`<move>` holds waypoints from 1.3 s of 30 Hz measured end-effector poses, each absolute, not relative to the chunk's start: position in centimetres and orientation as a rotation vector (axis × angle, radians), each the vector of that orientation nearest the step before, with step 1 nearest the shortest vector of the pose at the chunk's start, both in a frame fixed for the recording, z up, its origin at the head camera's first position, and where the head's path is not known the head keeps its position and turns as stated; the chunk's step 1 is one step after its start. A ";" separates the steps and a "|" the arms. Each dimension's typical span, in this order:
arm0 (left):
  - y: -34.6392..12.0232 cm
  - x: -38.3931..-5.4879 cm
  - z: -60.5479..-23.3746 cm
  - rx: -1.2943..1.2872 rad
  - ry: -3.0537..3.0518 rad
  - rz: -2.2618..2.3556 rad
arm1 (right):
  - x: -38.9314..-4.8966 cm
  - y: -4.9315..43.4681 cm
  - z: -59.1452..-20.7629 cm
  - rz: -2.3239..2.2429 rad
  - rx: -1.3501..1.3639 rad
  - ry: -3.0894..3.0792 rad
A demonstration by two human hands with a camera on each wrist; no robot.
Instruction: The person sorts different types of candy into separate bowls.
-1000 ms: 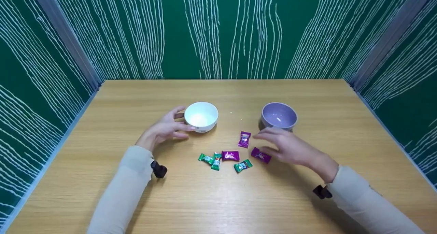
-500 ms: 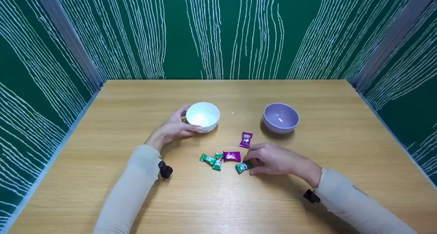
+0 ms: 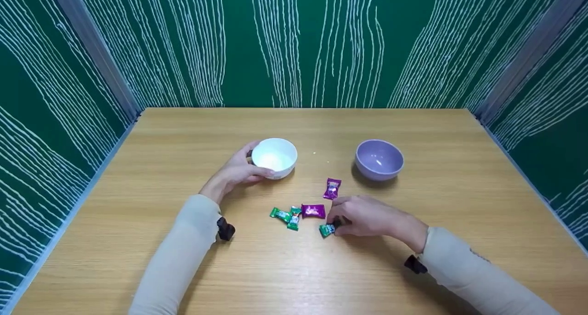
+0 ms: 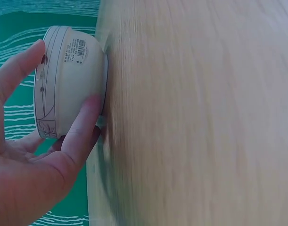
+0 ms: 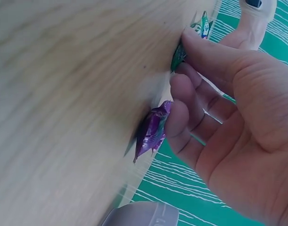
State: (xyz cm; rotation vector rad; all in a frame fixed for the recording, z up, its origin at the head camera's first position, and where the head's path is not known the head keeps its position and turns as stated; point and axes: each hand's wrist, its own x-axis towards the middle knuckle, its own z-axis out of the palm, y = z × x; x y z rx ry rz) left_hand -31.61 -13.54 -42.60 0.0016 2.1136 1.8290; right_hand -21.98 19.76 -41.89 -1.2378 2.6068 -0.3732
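Note:
My left hand point(image 3: 239, 169) grips the white bowl point(image 3: 274, 156) by its left side, thumb near the rim. In the left wrist view this bowl point(image 4: 78, 84) has a patterned band and a barcode label. My right hand point(image 3: 370, 216) pinches a green wrapped candy point(image 3: 326, 231) at the table surface; in the right wrist view thumb and finger meet at the candy point(image 5: 178, 57). Close to the other fingers in that view is a purple wrapped candy point(image 5: 153, 127). Left of the right hand lie a purple candy point(image 3: 313, 211) and two green candies point(image 3: 294, 218), with another purple candy point(image 3: 332, 188) above.
A purple bowl point(image 3: 379, 160) stands on the wooden table point(image 3: 294, 278), behind the right hand. Green walls with white wavy lines point(image 3: 257, 44) enclose the table at the back and sides. Tiny pale specks lie between the bowls.
My right hand has moved left and toward me from beside the purple bowl and taken hold of a green candy. My left hand has closed round the white bowl. One purple candy is hidden from the head view.

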 end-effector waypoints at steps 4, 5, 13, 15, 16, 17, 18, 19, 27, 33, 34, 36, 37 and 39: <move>-13.6 -31.6 -42.5 0.005 2.128 1.811 | -21.9 19.7 -41.8 -0.373 -1.204 2.609; -13.6 -31.6 -42.5 0.006 2.134 1.807 | -21.9 19.6 -41.8 -0.372 -1.200 2.609; -13.7 -31.8 -42.1 0.032 2.203 1.753 | -22.0 19.6 -41.8 -0.390 -1.179 2.601; -13.7 -31.8 -42.1 0.043 2.210 1.747 | -22.1 19.6 -41.8 -0.400 -1.181 2.594; -13.7 -31.7 -42.1 0.051 2.208 1.749 | -22.2 19.6 -41.8 -0.407 -1.187 2.588; -13.7 -31.7 -42.1 0.056 2.207 1.750 | -22.2 19.6 -41.7 -0.411 -1.194 2.582; -13.7 -31.7 -42.1 0.059 2.207 1.752 | -22.3 19.6 -41.7 -0.414 -1.202 2.576; -13.7 -31.7 -42.2 0.065 2.204 1.756 | -22.4 19.6 -41.7 -0.416 -1.214 2.571; -13.9 -31.5 -42.3 0.088 2.210 1.748 | -22.7 19.2 -41.5 -0.470 -1.202 2.466; -13.8 -31.5 -42.4 0.083 2.230 1.735 | -22.9 18.8 -40.9 -0.514 -1.157 2.426; -13.8 -31.5 -42.4 0.081 2.234 1.733 | -22.9 18.7 -40.8 -0.516 -1.155 2.425; -13.8 -31.4 -42.4 0.076 2.240 1.726 | -22.9 18.6 -40.8 -0.517 -1.156 2.422; -13.8 -31.4 -42.4 0.072 2.244 1.722 | -22.9 18.6 -40.8 -0.519 -1.157 2.421; -13.8 -31.4 -42.5 0.063 2.251 1.714 | -22.9 18.5 -40.8 -0.519 -1.162 2.418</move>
